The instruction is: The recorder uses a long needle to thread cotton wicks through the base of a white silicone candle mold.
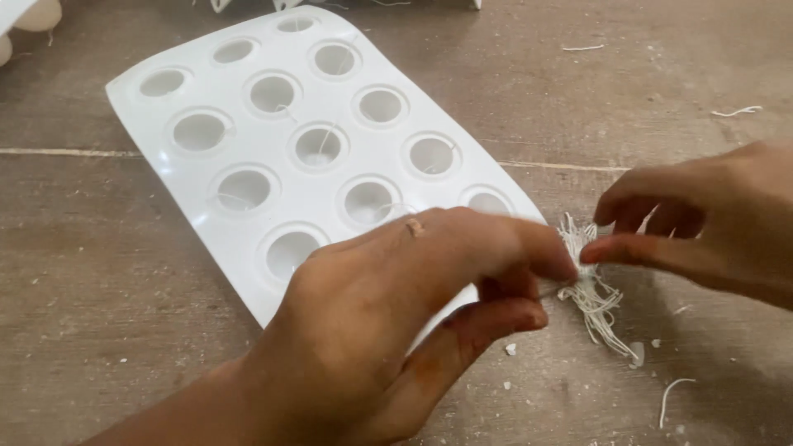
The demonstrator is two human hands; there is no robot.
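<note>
From my head camera, I look down on my two bare hands meeting over a small bundle of white wick strings [588, 289] on a wood-grain tabletop [99, 272], just off the lower right corner of a white mould tray [178, 169]. My left hand [388, 322] reaches in from the lower left, its thumb and fingers pinched together on the middle of the bundle. My right hand [710, 223] comes in from the right edge, forefinger and thumb closed on the same knot of strings, the two hands' fingertips touching or nearly so. The bundle's long axis runs roughly top to bottom in view, leaning slightly to the right at the bottom: its upper ends fan out above the pinch, and its lower ends splay down and to the right against the table. The tray lies flat, its long axis slanting from upper left to lower right, with rows of round cavities; thin strands cross several of them. My left hand covers the tray's near corner. Loose string scraps [673, 392] and white crumbs lie scattered on the tabletop nearby.
</note>
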